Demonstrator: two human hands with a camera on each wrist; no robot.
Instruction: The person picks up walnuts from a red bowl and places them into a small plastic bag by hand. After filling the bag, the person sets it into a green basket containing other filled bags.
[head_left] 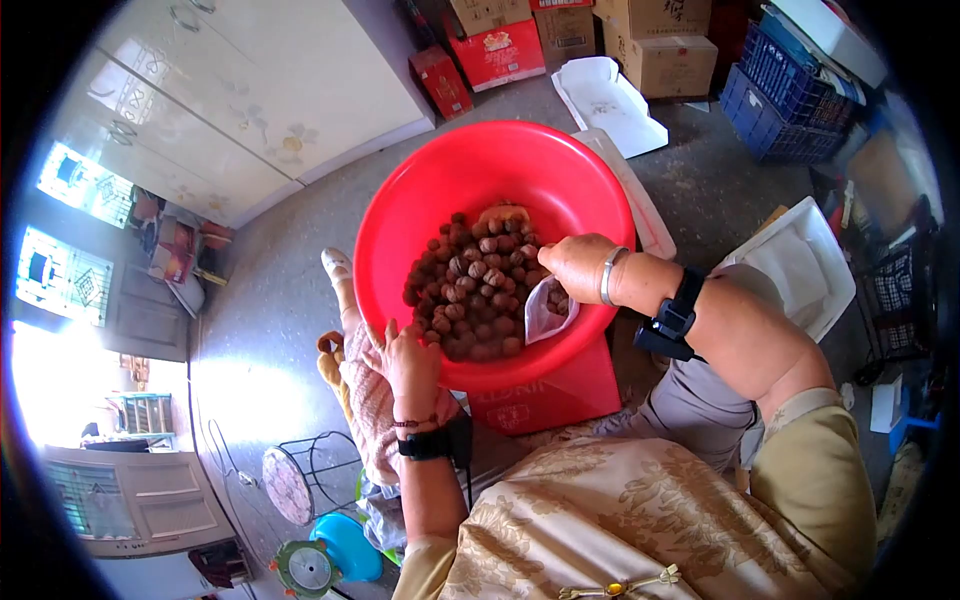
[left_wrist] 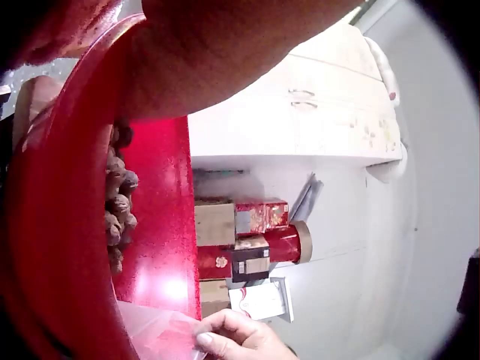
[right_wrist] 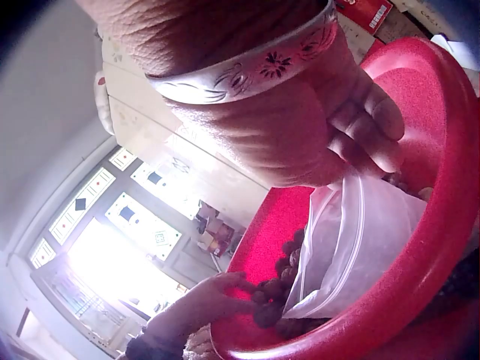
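A large red basin (head_left: 590,190) holds a heap of brown, walnut-like nuts (head_left: 470,280). My right hand (head_left: 585,268) pinches the upper edge of a clear plastic bag (head_left: 545,322) inside the basin's near right side; some nuts show at the bag's mouth. In the right wrist view the right fingers are curled at the bag (right_wrist: 352,247). My left hand (head_left: 408,365) rests over the basin's near left rim, fingers spread and reaching inside beside the nuts (right_wrist: 270,292). The left wrist view shows the right thumb and finger (left_wrist: 244,337) on the bag (left_wrist: 157,330).
Beneath the basin is a red box (head_left: 545,395). Cartons (head_left: 675,65) and a white tray (head_left: 608,105) lie beyond it. Blue crates (head_left: 775,120) and another white tray (head_left: 835,250) stand right. A round-topped stool (head_left: 290,485) and a white cabinet (head_left: 230,110) are left.
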